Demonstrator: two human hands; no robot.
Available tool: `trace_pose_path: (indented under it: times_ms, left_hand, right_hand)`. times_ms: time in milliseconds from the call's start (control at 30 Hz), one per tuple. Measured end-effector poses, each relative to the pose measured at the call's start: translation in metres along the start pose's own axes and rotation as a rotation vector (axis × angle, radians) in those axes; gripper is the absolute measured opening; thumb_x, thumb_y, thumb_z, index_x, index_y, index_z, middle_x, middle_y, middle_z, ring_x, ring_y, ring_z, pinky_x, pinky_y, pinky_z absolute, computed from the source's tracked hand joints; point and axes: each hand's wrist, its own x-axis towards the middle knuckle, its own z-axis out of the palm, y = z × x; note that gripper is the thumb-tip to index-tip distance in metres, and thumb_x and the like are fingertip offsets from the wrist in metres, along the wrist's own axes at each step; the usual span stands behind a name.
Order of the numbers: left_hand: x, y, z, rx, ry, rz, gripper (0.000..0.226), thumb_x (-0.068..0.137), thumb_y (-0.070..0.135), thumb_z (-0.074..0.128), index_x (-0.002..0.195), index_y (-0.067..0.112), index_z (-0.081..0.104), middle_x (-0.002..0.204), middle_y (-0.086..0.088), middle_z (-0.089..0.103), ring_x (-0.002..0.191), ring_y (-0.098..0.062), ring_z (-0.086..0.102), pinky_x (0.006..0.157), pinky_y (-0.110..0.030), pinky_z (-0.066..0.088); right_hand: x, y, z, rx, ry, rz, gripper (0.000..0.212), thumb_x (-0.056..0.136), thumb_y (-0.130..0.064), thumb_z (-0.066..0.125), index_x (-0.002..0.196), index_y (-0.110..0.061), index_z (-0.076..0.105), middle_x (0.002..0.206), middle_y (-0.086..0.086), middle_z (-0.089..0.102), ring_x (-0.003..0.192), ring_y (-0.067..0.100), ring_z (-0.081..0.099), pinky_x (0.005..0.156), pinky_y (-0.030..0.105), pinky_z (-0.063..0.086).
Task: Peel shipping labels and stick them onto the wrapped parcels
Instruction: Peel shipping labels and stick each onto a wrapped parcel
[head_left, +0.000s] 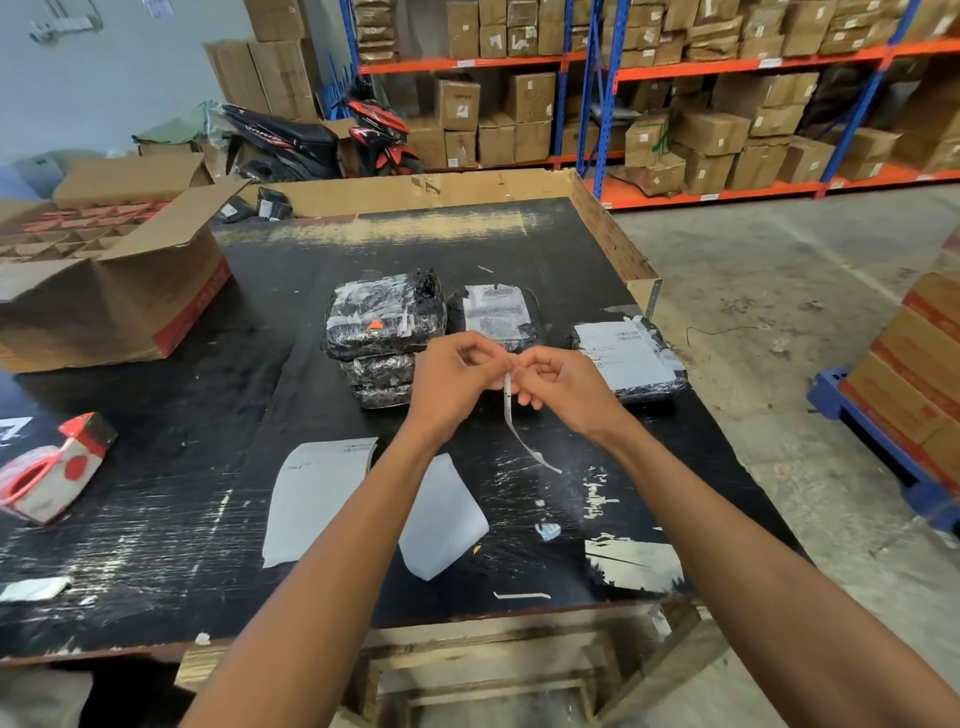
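At the far left edge, a red-and-white tape dispenser (49, 470) lies on the black table (156, 519), its left side cut off by the frame. Above it, in the upper left, an open cardboard box (109, 296) sits on the table, also clipped at the edge. Low at the left edge lies one small white paper scrap (34, 588).

Left of centre, a short pile of label sheets (317, 499) lies flat; how many are in it cannot be counted, and the left forearm covers its right side. Just right of that forearm lies a single blank white backing sheet (444, 519), partly hidden as well.

In the middle, a stack of black wrapped parcels (384, 327) shows about three layers; the lower ones are half hidden by the left hand (454, 384). Beside it lies one labelled parcel (496, 312), its near edge behind the hands.

The left hand and the right hand (563, 387) meet above the table, fingertips of both pinching a shipping label (511, 410) seen edge-on, so its print is unreadable; its tail curls down toward the table.

To the right, a third labelled parcel (628, 358) lies near the table edge.
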Motion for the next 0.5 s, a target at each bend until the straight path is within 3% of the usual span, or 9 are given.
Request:
trace_pose_path:
  times_ms: [233,367,500]
  left_hand:
    - [-0.004,-0.005,0.009,-0.302,0.033,-0.181,0.005,0.090,0.004,0.070,0.089,0.003,0.075,0.086,-0.016,0.076,0.079,-0.026,0.074,0.079,-0.033,0.062]
    - [-0.002,-0.005,0.009,-0.629,0.083,-0.379,0.006,0.093,0.004,0.065,0.093,0.002,0.071,0.086,-0.012,0.075,0.078,-0.020,0.072,0.075,-0.027,0.061]
    - [-0.002,-0.010,0.009,-0.693,0.071,-0.380,0.005,0.094,0.005,0.065,0.092,0.005,0.069,0.088,-0.011,0.075,0.080,-0.019,0.074,0.075,-0.029,0.060]
  right_hand:
    - [-0.003,0.001,0.001,0.029,0.074,0.065,0.013,0.088,-0.002,0.059,0.082,-0.007,0.069,0.068,0.000,0.069,0.062,0.009,0.061,0.062,0.020,0.049]
    - [-0.005,0.005,0.000,0.239,0.190,0.195,0.019,0.090,-0.002,0.056,0.077,-0.011,0.066,0.066,-0.001,0.066,0.059,0.008,0.056,0.062,0.021,0.046]
    - [-0.009,0.010,-0.001,0.369,0.199,0.293,0.012,0.094,-0.011,0.058,0.085,-0.011,0.066,0.076,0.001,0.068,0.071,0.016,0.061,0.068,0.023,0.051]
